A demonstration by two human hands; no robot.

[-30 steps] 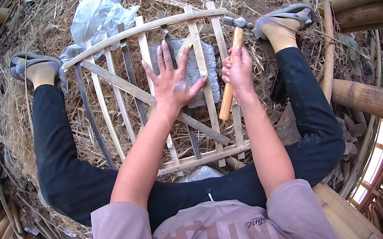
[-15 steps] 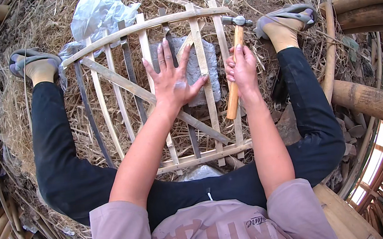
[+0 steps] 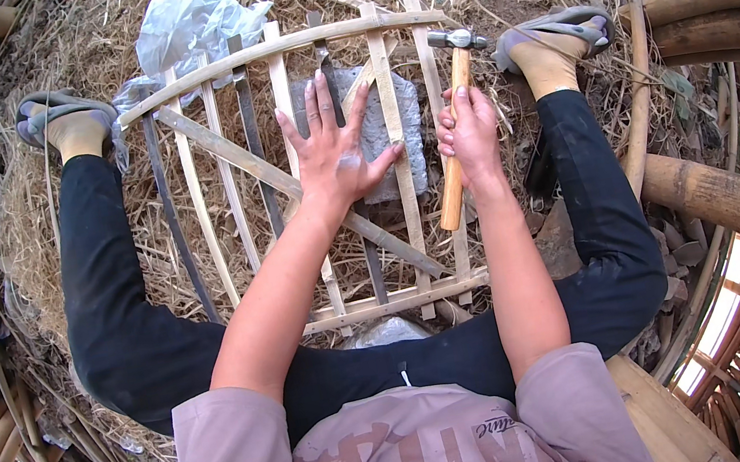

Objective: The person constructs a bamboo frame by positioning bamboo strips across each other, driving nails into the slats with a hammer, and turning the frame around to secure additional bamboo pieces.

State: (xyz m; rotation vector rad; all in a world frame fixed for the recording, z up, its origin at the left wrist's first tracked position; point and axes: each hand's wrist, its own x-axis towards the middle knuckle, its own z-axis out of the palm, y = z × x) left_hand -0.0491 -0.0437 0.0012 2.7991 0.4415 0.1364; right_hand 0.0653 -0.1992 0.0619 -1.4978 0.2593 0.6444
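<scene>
Between my legs lies a slatted bamboo frame (image 3: 403,181), with several upright strips, a diagonal brace (image 3: 230,154) and a curved rail (image 3: 299,40) along its far side. My left hand (image 3: 336,158) rests flat on the strips near the middle, fingers spread, with the thumb touching a pale strip. Under that part of the frame is a grey stone block (image 3: 411,126), partly hidden by the hand and strips. My right hand (image 3: 472,136) grips the wooden handle of a hammer (image 3: 458,69) over the frame's right side, its metal head pointing away from me.
A crumpled clear plastic bag (image 3: 194,25) lies beyond the frame's far left corner. Dry straw (image 3: 99,247) covers the ground. A thick bamboo pole (image 3: 727,201) and curved bamboo walls stand at the right, and more bamboo at the left. My sandalled feet flank the frame.
Almost nothing differs. The view and the frame have shifted very slightly, while both hands keep their places and the hammer stays in my right hand.
</scene>
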